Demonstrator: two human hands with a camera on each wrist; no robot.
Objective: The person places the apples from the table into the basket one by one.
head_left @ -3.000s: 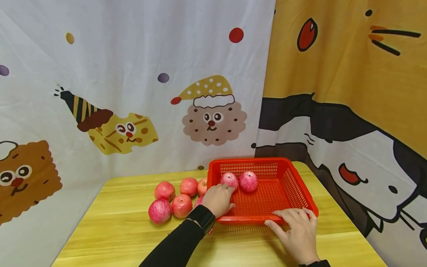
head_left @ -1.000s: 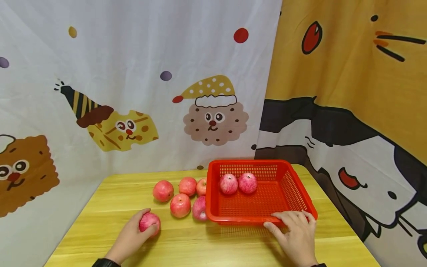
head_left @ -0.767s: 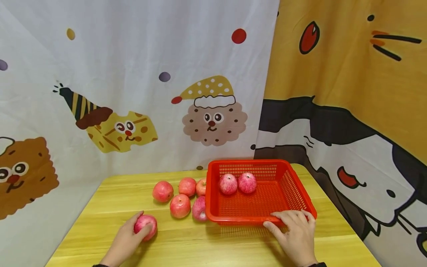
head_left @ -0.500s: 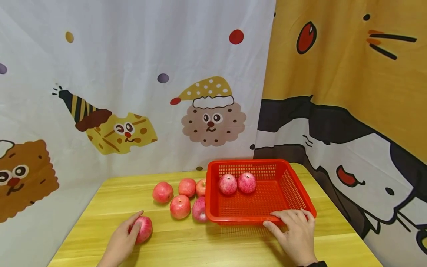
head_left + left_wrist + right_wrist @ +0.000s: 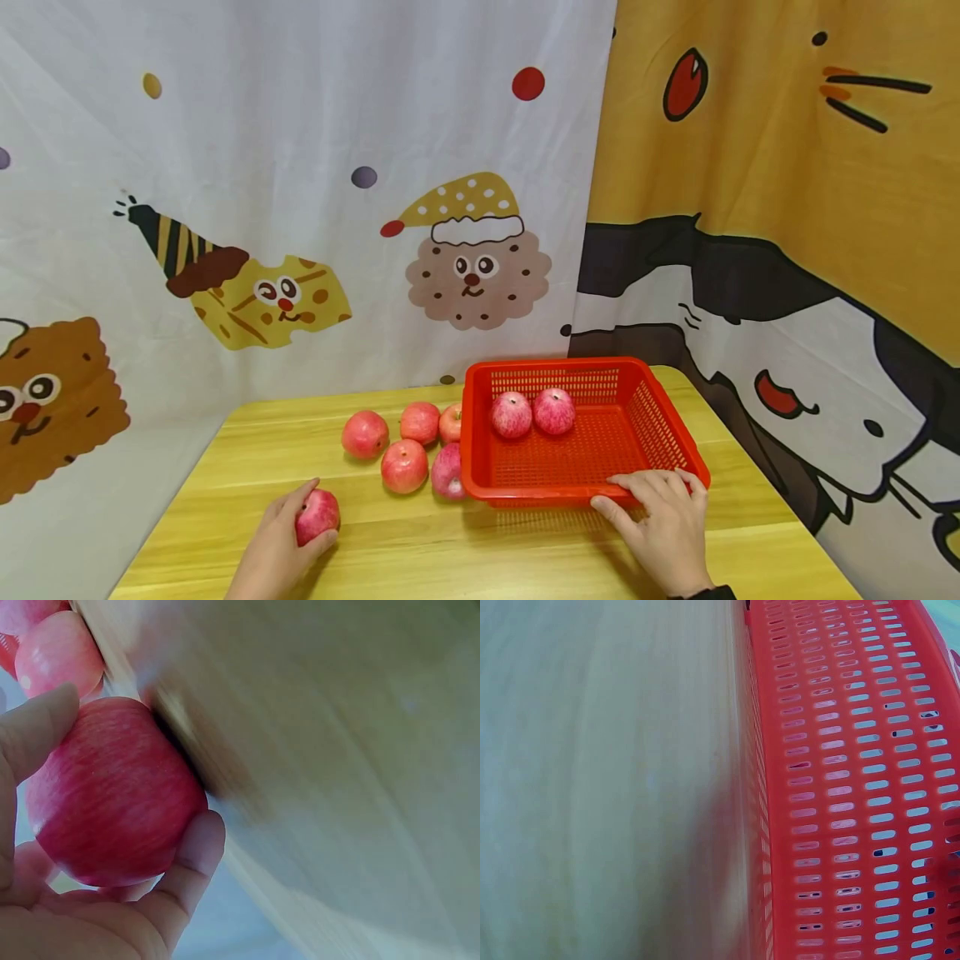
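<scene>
A dark pink apple is held by my left hand near the left front of the wooden table. In the left wrist view, thumb and fingers lie around this apple, and a shadow shows where it is close to the tabletop. My right hand grips the front rim of a red plastic basket, fingers over the edge and thumb outside. Two streaked apples, a left one and a right one, sit inside toward the back. The right wrist view shows the basket's slotted wall; the hand is out of that view.
Several apples lie loose left of the basket, among them a front one, a far-left one and one against the basket. The table meets a cartoon-printed curtain behind.
My left hand has left the basket area and taken hold of the leftmost apple, shifting it left and toward the front. My right hand has stayed on the basket rim.
</scene>
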